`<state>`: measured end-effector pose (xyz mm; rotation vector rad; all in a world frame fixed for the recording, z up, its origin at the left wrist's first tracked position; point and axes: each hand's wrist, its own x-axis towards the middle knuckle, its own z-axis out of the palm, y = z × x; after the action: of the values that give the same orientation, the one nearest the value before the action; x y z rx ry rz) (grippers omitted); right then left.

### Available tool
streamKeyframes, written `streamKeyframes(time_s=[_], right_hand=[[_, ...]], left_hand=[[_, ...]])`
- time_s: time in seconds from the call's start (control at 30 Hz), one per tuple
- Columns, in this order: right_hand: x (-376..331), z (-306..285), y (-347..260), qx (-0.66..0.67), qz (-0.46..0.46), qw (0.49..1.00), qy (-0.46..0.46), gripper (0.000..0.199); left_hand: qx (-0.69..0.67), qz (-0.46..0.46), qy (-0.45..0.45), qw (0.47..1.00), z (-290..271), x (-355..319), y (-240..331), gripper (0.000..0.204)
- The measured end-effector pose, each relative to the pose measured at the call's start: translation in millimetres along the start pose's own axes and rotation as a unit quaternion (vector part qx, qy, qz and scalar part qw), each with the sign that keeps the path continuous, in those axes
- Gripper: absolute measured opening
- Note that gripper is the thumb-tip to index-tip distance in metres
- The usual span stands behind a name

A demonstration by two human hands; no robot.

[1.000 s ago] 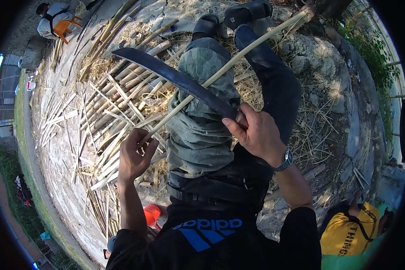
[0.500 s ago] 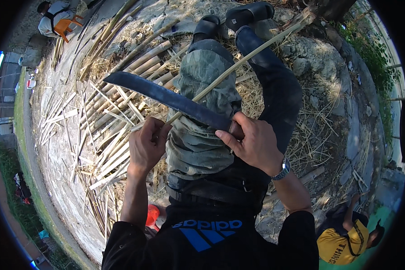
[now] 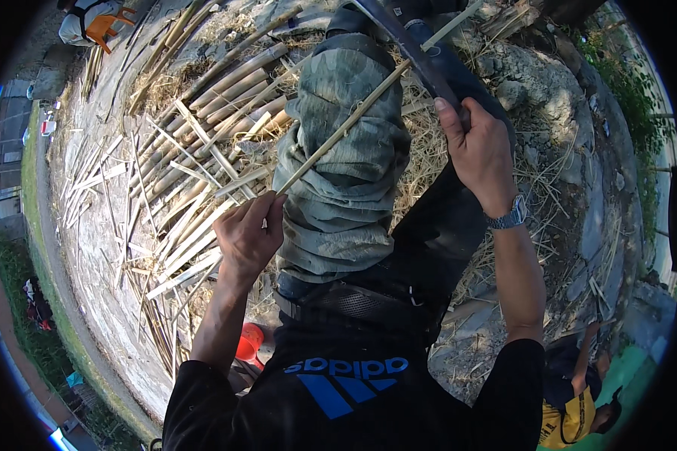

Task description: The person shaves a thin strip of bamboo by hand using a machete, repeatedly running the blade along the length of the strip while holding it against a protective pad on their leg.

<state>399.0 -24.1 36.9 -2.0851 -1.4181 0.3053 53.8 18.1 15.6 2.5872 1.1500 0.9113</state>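
My left hand (image 3: pixel 250 233) is closed round the near end of a long, thin bamboo strip (image 3: pixel 344 128). The strip slants away to the upper right, across the green-grey cloth (image 3: pixel 338 233) wrapped over my leg. My right hand (image 3: pixel 480 154) grips the handle of a machete (image 3: pixel 421 64). Its dark blade points away to the upper left and crosses the strip near the far end; whether they touch I cannot tell. The blade's tip runs out at the upper edge of the view.
Bamboo poles (image 3: pixel 241 94) and split strips (image 3: pixel 188 248) lie heaped on the left. A red plastic container (image 3: pixel 250 342) stands by my left elbow. Rocks (image 3: pixel 511 94) and shavings (image 3: pixel 534 203) cover the ground at right. A person in yellow (image 3: pixel 568 421) is at lower right, another by an orange chair (image 3: pixel 107 30).
My right hand has moved the machete away and to the right along the strip. The blade has swung from pointing left to pointing steeply away. My left hand still holds the strip.
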Motion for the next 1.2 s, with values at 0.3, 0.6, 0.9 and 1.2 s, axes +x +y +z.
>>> streamKeyframes(time_s=[0.3, 0.6, 0.9, 1.2], right_hand=[[-55, 33, -37, 0.014, -0.097, 0.98, -0.174, 0.063], [-36, 32, -27, 0.033, -0.077, 0.994, -0.076, 0.056], [3, 8, -12, 0.048, -0.006, 0.998, -0.046, 0.063], [-28, 21, -25, 0.008, -0.108, 0.991, -0.084, 0.057]], left_hand=[[0.014, -0.004, 0.017, 1.0, 17, -11, 1, 0.008], [-0.033, -0.039, -0.004, 0.999, 16, 4, 8, 0.007], [-0.082, -0.097, -0.042, 0.991, 11, -4, 16, 0.004], [-0.082, -0.09, -0.027, 0.992, 19, 9, 9, 0.009]])
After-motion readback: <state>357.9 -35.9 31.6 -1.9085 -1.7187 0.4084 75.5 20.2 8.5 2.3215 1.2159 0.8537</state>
